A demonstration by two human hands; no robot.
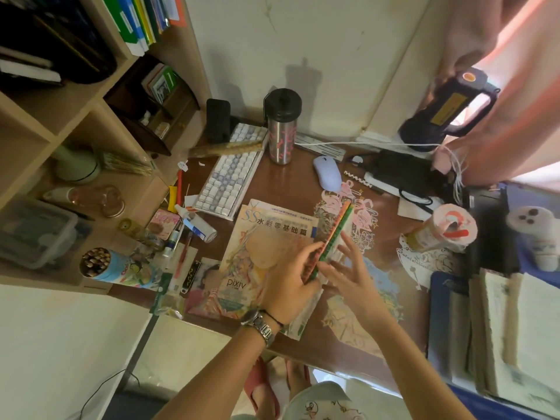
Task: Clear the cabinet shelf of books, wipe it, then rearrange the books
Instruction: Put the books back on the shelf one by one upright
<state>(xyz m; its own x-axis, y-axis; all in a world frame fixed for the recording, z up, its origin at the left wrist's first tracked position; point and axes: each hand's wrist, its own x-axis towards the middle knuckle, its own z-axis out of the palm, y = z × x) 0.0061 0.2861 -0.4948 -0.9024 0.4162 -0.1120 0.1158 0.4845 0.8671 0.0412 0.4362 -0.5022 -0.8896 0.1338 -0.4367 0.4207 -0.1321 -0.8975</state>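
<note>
A thin book with a green and orange spine point(333, 234) stands on edge above the desk. My left hand point(291, 286) grips its near end from the left. My right hand point(348, 268) has straight fingers spread against its right side. Just left of it a large watercolour book with a "pixiv" cover point(257, 253) lies flat on the brown desk point(291, 183), on top of other papers. The wooden cabinet point(91, 116) stands at the left. Its top shelf holds upright green, blue and yellow books point(142, 22).
A keyboard point(230, 177), a steel tumbler point(281, 128), a mouse point(327, 174) and a tape-roll cup point(445, 228) stand on the desk. A pencil tin point(103, 265), glue bottles and pens crowd the left edge. Stacked books point(500, 328) lie at the right.
</note>
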